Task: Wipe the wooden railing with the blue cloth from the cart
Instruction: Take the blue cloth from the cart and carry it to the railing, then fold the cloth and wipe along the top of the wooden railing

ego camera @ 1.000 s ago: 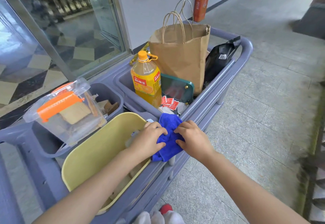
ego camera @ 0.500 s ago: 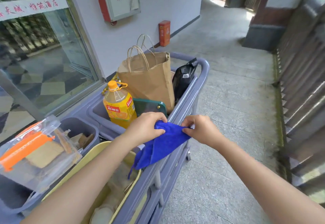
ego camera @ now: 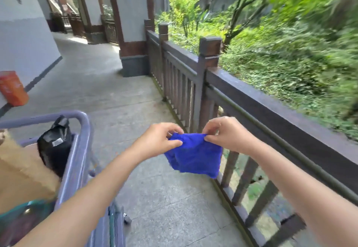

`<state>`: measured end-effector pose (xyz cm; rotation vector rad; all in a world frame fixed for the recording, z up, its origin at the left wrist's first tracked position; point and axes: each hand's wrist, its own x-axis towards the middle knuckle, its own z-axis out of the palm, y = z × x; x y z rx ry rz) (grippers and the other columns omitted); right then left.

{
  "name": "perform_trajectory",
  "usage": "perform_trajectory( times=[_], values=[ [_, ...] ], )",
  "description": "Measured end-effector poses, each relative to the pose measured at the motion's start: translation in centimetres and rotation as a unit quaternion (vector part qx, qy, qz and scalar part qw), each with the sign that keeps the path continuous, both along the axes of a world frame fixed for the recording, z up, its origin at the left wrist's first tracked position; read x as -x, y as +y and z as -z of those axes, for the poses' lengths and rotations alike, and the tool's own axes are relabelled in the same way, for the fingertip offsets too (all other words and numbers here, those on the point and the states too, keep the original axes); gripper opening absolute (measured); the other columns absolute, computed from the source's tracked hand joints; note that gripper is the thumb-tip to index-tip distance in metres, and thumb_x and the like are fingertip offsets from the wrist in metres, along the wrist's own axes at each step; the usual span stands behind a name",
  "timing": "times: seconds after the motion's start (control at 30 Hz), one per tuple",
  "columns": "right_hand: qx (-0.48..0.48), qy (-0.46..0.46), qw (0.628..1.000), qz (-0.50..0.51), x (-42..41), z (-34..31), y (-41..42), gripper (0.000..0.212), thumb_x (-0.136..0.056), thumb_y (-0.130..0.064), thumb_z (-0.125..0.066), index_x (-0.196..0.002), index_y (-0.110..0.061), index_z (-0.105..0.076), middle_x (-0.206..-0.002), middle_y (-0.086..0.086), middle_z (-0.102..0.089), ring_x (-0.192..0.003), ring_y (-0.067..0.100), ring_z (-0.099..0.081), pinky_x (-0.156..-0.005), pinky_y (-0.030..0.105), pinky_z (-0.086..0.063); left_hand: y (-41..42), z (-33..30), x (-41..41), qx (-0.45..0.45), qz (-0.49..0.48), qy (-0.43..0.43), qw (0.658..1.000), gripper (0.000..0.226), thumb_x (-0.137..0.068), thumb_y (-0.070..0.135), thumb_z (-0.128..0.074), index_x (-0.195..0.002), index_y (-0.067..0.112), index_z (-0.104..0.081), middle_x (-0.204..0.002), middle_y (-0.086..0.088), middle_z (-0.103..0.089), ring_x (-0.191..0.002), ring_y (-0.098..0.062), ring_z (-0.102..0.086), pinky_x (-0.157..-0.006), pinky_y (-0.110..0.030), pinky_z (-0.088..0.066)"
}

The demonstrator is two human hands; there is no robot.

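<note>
The blue cloth (ego camera: 195, 155) hangs in the air between my two hands, held by its top edge. My left hand (ego camera: 157, 140) pinches the left corner and my right hand (ego camera: 226, 134) pinches the right corner. The dark wooden railing (ego camera: 271, 109) runs along the right side, its top rail just right of my right hand, with a square post (ego camera: 208, 56) a little farther ahead. The cloth is apart from the railing. The grey-purple cart (ego camera: 77, 159) stands at lower left.
In the cart are a brown paper bag (ego camera: 21, 171) and a black bag (ego camera: 54, 146). An orange box (ego camera: 12, 88) stands by the left wall. Stone paving (ego camera: 124, 99) stretches ahead toward a pillar (ego camera: 131, 39). Greenery lies beyond the railing.
Both hands lifted the blue cloth off the cart and carried it right toward the railing. My view swung from the cart to the railing and walkway.
</note>
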<state>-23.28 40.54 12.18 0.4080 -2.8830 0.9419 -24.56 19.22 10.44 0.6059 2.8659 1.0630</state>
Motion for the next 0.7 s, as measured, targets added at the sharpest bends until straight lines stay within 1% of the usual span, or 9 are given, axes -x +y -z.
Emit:
perform_trajectory(
  times=[0.1,0.13,0.2,0.27,0.37,0.43,0.47,0.6,0.7],
  values=[
    [-0.010,0.014,0.995,0.097,-2.6,-0.6,6.4,0.011,-0.070,-0.011,-0.065,-0.069,-0.022,-0.067,-0.064,-0.010,-0.064,-0.066,0.010,-0.060,-0.066,0.028,-0.049,7.2,-0.7,1.6,-0.002,0.092,0.005,0.996,0.015,-0.076,0.017,-0.066,-0.089,0.025,-0.066,-0.086,-0.001,-0.066,-0.079,-0.015,-0.061,-0.058,-0.005,-0.040],
    [-0.013,0.017,0.992,0.127,-3.7,-0.7,8.6,0.010,-0.069,-0.011,-0.065,-0.069,-0.021,-0.067,-0.064,-0.009,-0.064,-0.068,0.013,-0.062,-0.066,0.029,-0.050,9.7,-0.9,1.8,-0.004,0.122,0.007,0.993,0.015,-0.076,0.017,-0.066,-0.088,0.025,-0.067,-0.083,-0.001,-0.065,-0.075,-0.014,-0.059,-0.060,-0.006,-0.041],
    [-0.018,0.023,0.983,0.180,-5.9,-0.9,12.6,0.009,-0.070,-0.011,-0.065,-0.073,-0.018,-0.069,-0.067,-0.006,-0.066,-0.070,0.015,-0.063,-0.068,0.033,-0.052,14.8,-1.2,1.6,-0.004,0.180,0.015,0.983,0.015,-0.076,0.017,-0.067,-0.089,0.025,-0.067,-0.082,-0.002,-0.065,-0.076,-0.014,-0.060,-0.071,-0.018,-0.047],
    [-0.026,0.028,0.972,0.232,-8.1,-1.1,16.5,0.009,-0.070,-0.013,-0.064,-0.074,-0.020,-0.069,-0.066,-0.007,-0.064,-0.069,0.014,-0.062,-0.069,0.034,-0.053,19.5,-1.5,1.2,-0.003,0.231,0.025,0.973,0.015,-0.077,0.017,-0.067,-0.090,0.023,-0.068,-0.080,-0.002,-0.064,-0.075,-0.015,-0.060,-0.072,-0.023,-0.046],
    [-0.025,0.040,0.954,0.296,-11.2,-1.0,21.5,0.010,-0.071,-0.013,-0.065,-0.072,-0.022,-0.069,-0.058,-0.017,-0.059,-0.060,0.000,-0.056,-0.064,0.026,-0.049,25.6,-1.7,0.5,-0.013,0.302,0.034,0.953,0.013,-0.078,0.015,-0.065,-0.088,0.024,-0.067,-0.076,-0.004,-0.067,-0.067,-0.016,-0.057,-0.065,-0.026,-0.047],
    [-0.019,0.051,0.941,0.333,-13.2,-0.6,23.9,0.011,-0.071,-0.012,-0.066,-0.071,-0.023,-0.069,-0.056,-0.019,-0.057,-0.056,-0.008,-0.054,-0.058,0.011,-0.043,29.1,-1.4,-0.1,-0.013,0.343,0.044,0.938,0.014,-0.079,0.015,-0.065,-0.090,0.022,-0.068,-0.084,-0.007,-0.071,-0.076,-0.022,-0.064,-0.073,-0.032,-0.052],
    [-0.013,0.050,0.935,0.351,-14.2,-0.3,24.8,0.011,-0.071,-0.012,-0.066,-0.072,-0.022,-0.069,-0.058,-0.018,-0.058,-0.056,-0.009,-0.054,-0.057,0.009,-0.041,30.6,-1.2,-0.5,-0.008,0.362,0.047,0.931,0.015,-0.079,0.015,-0.065,-0.092,0.021,-0.068,-0.087,-0.008,-0.072,-0.080,-0.024,-0.065,-0.077,-0.035,-0.053],
    [-0.005,0.033,0.907,0.419,-17.9,0.2,27.6,0.009,-0.073,-0.010,-0.066,-0.076,-0.018,-0.070,-0.072,-0.003,-0.069,-0.067,0.008,-0.061,-0.065,0.019,-0.047,36.1,-0.6,-1.6,0.011,0.433,0.062,0.899,0.020,-0.079,0.024,-0.067,-0.099,0.025,-0.068,-0.090,-0.004,-0.070,-0.082,-0.021,-0.063,-0.079,-0.038,-0.052],
    [-0.002,0.015,0.880,0.474,-20.3,-0.3,29.5,0.010,-0.075,-0.011,-0.065,-0.077,-0.020,-0.070,-0.072,-0.006,-0.067,-0.071,0.008,-0.062,-0.065,0.008,-0.042,40.2,-0.9,-2.2,0.024,0.499,0.079,0.863,0.021,-0.081,0.032,-0.064,-0.102,0.031,-0.066,-0.096,0.004,-0.068,-0.086,-0.014,-0.060,-0.082,-0.036,-0.051]
  ],
)
